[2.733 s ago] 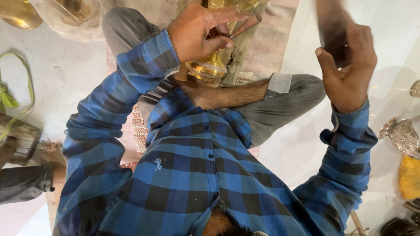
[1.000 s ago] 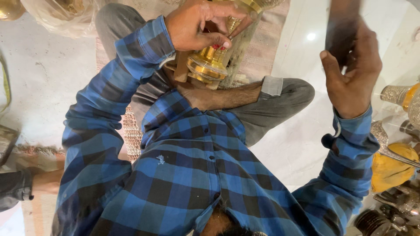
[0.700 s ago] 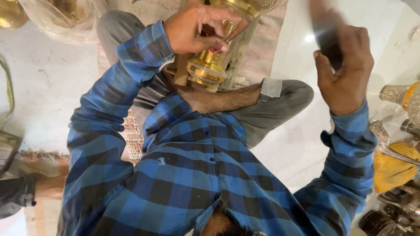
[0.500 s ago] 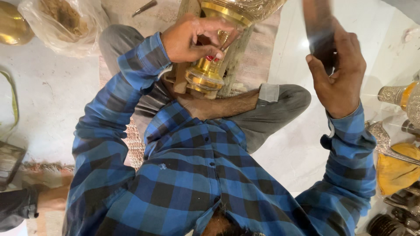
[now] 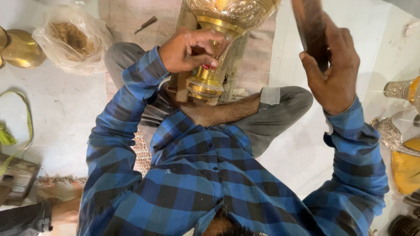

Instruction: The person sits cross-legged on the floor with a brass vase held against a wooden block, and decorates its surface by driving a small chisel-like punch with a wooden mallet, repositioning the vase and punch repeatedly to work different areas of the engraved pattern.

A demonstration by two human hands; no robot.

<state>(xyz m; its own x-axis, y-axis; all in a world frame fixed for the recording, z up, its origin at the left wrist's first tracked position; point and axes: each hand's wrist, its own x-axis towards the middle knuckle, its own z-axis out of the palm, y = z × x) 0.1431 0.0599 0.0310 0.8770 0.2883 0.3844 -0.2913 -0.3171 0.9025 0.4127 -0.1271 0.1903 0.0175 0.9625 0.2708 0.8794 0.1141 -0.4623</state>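
Observation:
A large embossed brass vessel (image 5: 227, 17) lies across a wooden block (image 5: 234, 61) on my crossed legs, its round foot (image 5: 205, 85) toward me. My left hand (image 5: 186, 50) rests on the vessel's stem, fingers pinched on a small thin tool (image 5: 209, 65) pressed to the brass. Up at the right, my right hand (image 5: 334, 72) is shut on a dark wooden bat (image 5: 310, 30), apart from the vessel. The bat's top runs out of view.
A clear bag of brown powder (image 5: 70, 37) and a brass dish (image 5: 19, 48) lie at the far left. A small metal punch (image 5: 145, 24) lies on the mat. Several brass and silvery pieces (image 5: 400, 89) crowd the right edge. A wooden box (image 5: 17, 179) sits lower left.
The view has tilted so more of the vessel and floor shows. My right hand has kept the wooden bat raised, swinging slightly. The left hand stays on the stem.

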